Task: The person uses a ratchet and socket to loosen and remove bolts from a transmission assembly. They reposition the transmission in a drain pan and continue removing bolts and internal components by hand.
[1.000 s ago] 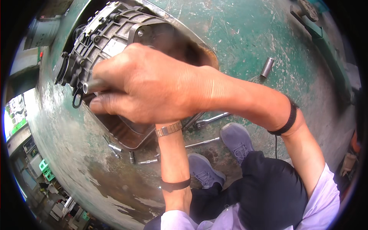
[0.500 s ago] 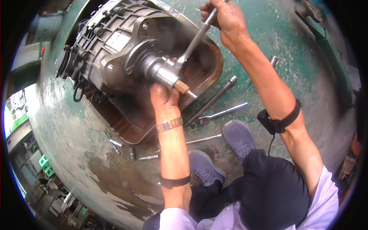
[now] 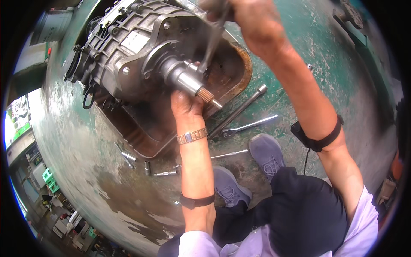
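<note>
My right hand (image 3: 252, 19) grips the ratchet handle (image 3: 212, 40), fingers wrapped; left hand (image 3: 185, 105) cups under the gearbox (image 3: 128, 47) output shaft (image 3: 188, 81) (resting in the rusty tray (image 3: 233, 75)). Housing remains assembled; loosening looks barely begun.

Soft daylight makes everything bright. No strong shadows fall on the green floor (image 3: 299, 51). The right hand (image 3: 252, 17) up top looks blurry. Lines bend near the round edge, and the corners are black.
</note>
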A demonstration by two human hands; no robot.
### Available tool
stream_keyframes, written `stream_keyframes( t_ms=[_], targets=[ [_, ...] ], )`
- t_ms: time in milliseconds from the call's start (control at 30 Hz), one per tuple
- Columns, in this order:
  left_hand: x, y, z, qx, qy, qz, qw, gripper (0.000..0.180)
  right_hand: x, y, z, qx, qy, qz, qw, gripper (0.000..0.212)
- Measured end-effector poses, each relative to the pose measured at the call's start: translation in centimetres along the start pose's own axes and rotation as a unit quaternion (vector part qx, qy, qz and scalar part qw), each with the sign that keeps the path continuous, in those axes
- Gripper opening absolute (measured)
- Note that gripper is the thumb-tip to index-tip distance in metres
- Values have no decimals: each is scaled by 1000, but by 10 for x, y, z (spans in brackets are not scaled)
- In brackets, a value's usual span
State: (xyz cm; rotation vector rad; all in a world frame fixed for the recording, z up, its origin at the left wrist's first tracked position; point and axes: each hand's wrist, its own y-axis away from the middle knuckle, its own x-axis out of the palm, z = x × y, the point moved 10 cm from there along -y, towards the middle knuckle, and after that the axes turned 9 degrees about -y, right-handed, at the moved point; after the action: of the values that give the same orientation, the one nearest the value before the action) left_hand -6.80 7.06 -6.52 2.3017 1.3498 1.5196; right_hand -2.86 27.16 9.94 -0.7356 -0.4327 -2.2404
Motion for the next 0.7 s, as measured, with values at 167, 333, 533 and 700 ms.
stream_keyframes(
  t_ms=[167, 333, 533, 700],
  targets=[
    [12, 3, -7, 43, -28, 8, 999, 32, -99, -17, -36, 63, 66, -243, 966, 25],
    [1, 3, -7, 28, -39, -29, 998, 32, -28, -6, -10, -14, 118, -76, 990, 25],
    [2, 8, 1, 10, 1, 2, 1000, 38, 139, 70, 2, -167, 345, 326, 864, 32],
    [3, 6, -5, 19, -28, 4, 999, 35, 47, 27, 6, -40, 192, 129, 972, 35]
  ],
)
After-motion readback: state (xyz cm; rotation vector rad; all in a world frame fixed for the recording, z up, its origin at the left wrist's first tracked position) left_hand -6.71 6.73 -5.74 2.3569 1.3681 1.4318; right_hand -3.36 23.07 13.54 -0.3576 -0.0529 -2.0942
